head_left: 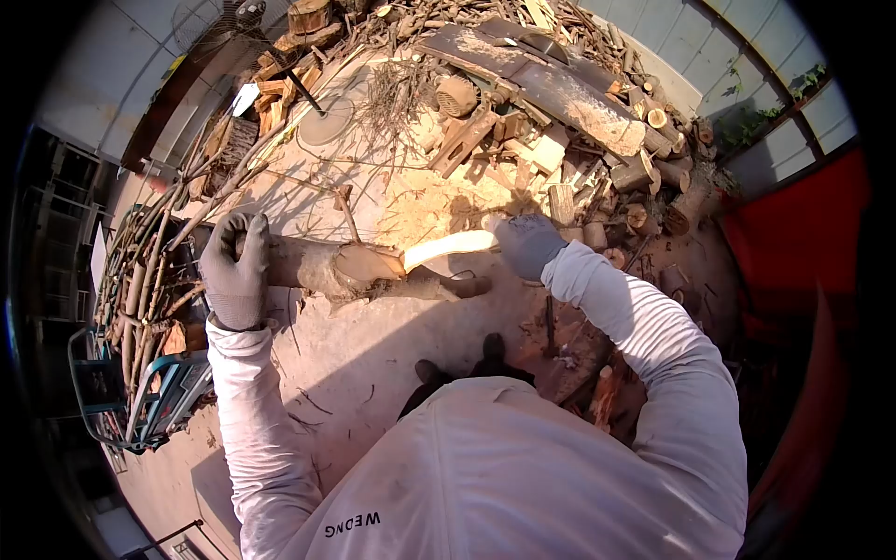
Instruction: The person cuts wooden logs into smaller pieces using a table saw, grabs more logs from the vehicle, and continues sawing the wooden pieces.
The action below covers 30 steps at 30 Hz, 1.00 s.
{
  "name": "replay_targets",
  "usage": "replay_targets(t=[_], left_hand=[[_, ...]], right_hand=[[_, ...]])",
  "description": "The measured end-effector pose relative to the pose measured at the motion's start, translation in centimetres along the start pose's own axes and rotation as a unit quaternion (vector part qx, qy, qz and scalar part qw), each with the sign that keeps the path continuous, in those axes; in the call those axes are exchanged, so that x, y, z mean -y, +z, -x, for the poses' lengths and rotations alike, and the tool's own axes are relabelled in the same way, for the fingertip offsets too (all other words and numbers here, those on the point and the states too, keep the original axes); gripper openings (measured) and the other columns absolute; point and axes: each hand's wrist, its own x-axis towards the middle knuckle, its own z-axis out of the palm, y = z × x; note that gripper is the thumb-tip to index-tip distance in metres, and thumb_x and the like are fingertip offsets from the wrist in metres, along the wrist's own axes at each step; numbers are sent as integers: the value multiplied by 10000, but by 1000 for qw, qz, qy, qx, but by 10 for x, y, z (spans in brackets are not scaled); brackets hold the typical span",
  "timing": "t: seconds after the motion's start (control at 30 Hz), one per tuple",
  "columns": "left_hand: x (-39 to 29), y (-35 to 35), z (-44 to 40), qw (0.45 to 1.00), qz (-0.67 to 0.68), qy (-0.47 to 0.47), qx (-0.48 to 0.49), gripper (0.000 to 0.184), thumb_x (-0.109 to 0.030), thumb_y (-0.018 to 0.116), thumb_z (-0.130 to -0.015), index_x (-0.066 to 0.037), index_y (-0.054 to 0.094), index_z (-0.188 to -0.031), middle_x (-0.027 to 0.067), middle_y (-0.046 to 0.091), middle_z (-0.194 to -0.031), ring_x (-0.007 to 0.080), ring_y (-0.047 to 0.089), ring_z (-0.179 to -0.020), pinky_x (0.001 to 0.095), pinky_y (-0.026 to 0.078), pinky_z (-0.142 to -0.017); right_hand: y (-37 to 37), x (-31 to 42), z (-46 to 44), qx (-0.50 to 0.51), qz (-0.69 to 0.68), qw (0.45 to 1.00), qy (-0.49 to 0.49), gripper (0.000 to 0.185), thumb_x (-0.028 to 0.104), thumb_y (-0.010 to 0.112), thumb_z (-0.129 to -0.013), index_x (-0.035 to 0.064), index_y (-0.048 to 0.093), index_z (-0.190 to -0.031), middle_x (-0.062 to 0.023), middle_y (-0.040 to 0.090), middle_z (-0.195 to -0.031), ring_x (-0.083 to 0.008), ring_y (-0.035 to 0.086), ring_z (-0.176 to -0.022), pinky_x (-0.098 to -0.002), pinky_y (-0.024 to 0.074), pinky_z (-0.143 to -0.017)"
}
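Observation:
A log with a pale cut face lies crosswise in front of me, with a forked branch end reaching right. My left hand, in a grey glove, is at the log's left end, its fingers curled with a gap between thumb and fingers; nothing shows in them. In its own grey glove, my right hand is closed round the right end of a pale, curved wooden handle. The handle's left end meets the log beside the cut face; whatever head it has is hidden or too small to tell.
Bundled sticks rest in a teal-framed cart at left. A fan's round base stands beyond the log. Cut logs and offcuts are heaped at upper right, beside dark boards. Red cloth hangs at right.

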Motion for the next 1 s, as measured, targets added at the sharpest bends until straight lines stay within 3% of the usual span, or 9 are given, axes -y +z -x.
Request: replay_targets(t=[0.27, 0.37, 0.43, 0.5, 0.73, 0.77, 0.83, 0.87, 1.0], left_hand=[[-6, 12, -12, 999, -4, 30, 14, 191, -167, 655, -983, 1, 625, -896, -51, 544, -686, 25, 426, -601, 201, 329, -549], [-9, 13, -17, 999, 2, 2, 46, 173, -142, 630, -972, 19, 638, -909, 3, 623, -778, 51, 517, -696, 208, 395, -629], [-9, 17, -22, 998, -12, 33, 45, 166, -145, 631, -975, 9, 639, -914, 0, 619, -779, 55, 523, -707, 209, 412, -652], [-13, 23, -32, 999, -13, 23, 42, 164, -148, 630, -980, -1, 636, -908, -5, 612, -774, 56, 521, -713, 214, 419, -661], [-17, 42, -55, 999, -19, 34, 25, 216, -196, 658, -973, -12, 612, -870, -46, 535, -699, 32, 434, -638, 205, 348, -580], [-16, 43, -56, 999, 1, 28, 19, 220, -200, 659, -973, -9, 613, -872, -45, 536, -700, 34, 435, -642, 205, 352, -585], [-4, 37, -60, 998, -15, 63, 26, 218, -203, 652, -978, -8, 619, -884, -42, 543, -704, 37, 437, -646, 206, 356, -590], [4, 34, -61, 999, 4, 42, 9, 224, -203, 647, -981, -7, 616, -878, -39, 545, -704, 38, 442, -649, 209, 357, -590], [-6, 34, -45, 1000, 6, 21, -5, 252, -211, 632, -992, -4, 601, -850, -24, 542, -684, 41, 449, -645, 216, 361, -587]], right_hand=[[63, 1, 42, 89, -211, 972, -49, 291, 316, 718, -883, 31, 671, -921, -188, 704, -894, -315, 696, -863, -418, 526, -753], [102, 12, 60, 277, -486, 829, 3, 306, 367, 686, -918, 90, 643, -795, -59, 636, -739, -183, 643, -680, -323, 494, -636], [116, 33, 72, 308, -677, 662, 98, 228, 244, 586, -974, 121, 626, -786, -18, 533, -607, -138, 545, -511, -282, 433, -526], [116, 62, 65, 394, -857, 320, 91, 298, 246, 574, -990, 172, 503, -710, 53, 395, -579, -85, 364, -457, -259, 334, -491], [151, 161, 43, 306, -929, -169, -123, 240, 284, 576, -1021, 146, 507, -837, 60, 484, -719, -55, 401, -547, -240, 402, -553], [149, 154, 39, 310, -927, -169, -125, 240, 284, 576, -1021, 146, 507, -837, 60, 484, -719, -55, 401, -547, -240, 402, -553], [144, 125, 43, 278, -937, 190, 88, 241, 324, 556, -1036, 87, 594, -1010, 24, 567, -797, -94, 523, -626, -276, 485, -611], [160, 108, 43, 263, -932, 224, 110, 342, 354, 580, -1022, 46, 599, -1170, -34, 635, -906, -139, 613, -726, -332, 549, -684], [124, 59, 49, 42, -594, 774, 213, 442, 261, 719, -923, 37, 580, -1277, -118, 672, -1064, -224, 676, -818, -387, 559, -715]])
